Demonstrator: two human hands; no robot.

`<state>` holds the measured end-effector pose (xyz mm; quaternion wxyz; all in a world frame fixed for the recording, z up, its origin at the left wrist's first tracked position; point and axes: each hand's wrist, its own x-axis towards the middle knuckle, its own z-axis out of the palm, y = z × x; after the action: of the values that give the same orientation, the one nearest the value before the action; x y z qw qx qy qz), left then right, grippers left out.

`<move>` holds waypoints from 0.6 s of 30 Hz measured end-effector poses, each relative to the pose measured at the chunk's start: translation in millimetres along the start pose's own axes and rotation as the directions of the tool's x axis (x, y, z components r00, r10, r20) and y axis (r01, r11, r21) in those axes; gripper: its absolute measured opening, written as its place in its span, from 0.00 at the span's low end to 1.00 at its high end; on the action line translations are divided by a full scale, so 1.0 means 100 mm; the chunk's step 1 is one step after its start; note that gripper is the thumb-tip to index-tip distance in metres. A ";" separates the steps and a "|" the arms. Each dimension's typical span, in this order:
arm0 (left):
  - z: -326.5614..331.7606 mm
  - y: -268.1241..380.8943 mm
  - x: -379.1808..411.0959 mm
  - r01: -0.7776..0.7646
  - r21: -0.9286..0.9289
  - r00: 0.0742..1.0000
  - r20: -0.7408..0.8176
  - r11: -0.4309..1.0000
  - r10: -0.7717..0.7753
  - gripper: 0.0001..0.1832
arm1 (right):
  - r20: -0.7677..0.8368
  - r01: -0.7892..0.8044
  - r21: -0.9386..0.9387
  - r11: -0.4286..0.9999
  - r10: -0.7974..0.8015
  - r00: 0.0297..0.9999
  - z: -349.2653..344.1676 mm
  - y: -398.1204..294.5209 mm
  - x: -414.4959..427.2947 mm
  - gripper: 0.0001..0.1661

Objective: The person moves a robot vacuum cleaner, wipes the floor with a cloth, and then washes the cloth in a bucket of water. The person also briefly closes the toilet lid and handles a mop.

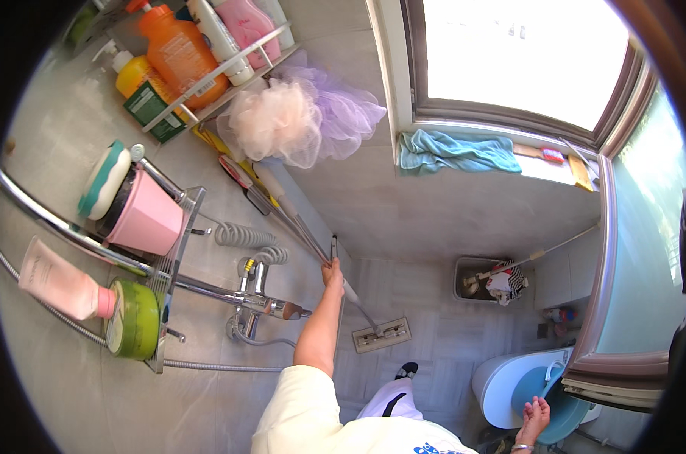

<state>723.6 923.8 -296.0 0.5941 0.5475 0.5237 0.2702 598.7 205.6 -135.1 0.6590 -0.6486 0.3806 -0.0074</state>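
Note:
My left hand is stretched forward in the corner, its fingers closed around a long pole. Down that pole, a flat rectangular mop head rests on the tiled floor. More poles lean in the corner just beyond the hand. At the lower right, my right hand is raised with loosely curled fingers, in front of a blue plastic basin; whether it touches the rim I cannot tell. The basin has a pale handle and sits over a white toilet.
A grey bin holding cloths and a stick stands by the far wall. An opened window sash juts in at right. On the left wall are a wire shelf, a shower mixer and a bottle rack; a teal towel lies on the sill.

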 end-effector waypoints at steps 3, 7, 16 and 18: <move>0.03 0.03 -0.17 0.000 -0.010 1.000 -0.010 1.000 0.000 0.21 | 0.033 -0.001 0.052 0.999 -0.001 0.999 0.03 0.06 0.01 0.14; 0.01 0.01 -0.37 0.012 -0.057 1.000 -0.005 0.998 -0.013 0.20 | 0.044 -0.009 0.079 0.997 0.005 0.999 0.06 0.04 -0.08 0.13; -0.10 -0.10 -0.90 0.081 -0.077 0.997 -0.004 0.994 -0.081 0.14 | 0.053 -0.048 0.122 0.991 0.042 0.998 -0.07 0.25 -0.10 0.13; -0.12 -0.16 -1.13 0.022 -0.043 0.998 0.064 0.999 -0.019 0.11 | 0.054 -0.062 0.121 0.991 0.056 0.997 -0.03 0.28 -0.16 0.13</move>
<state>673.9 823.0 -272.4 0.6249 0.5373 0.5041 0.2582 572.2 215.7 -150.5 0.7070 -0.5952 0.3819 0.0050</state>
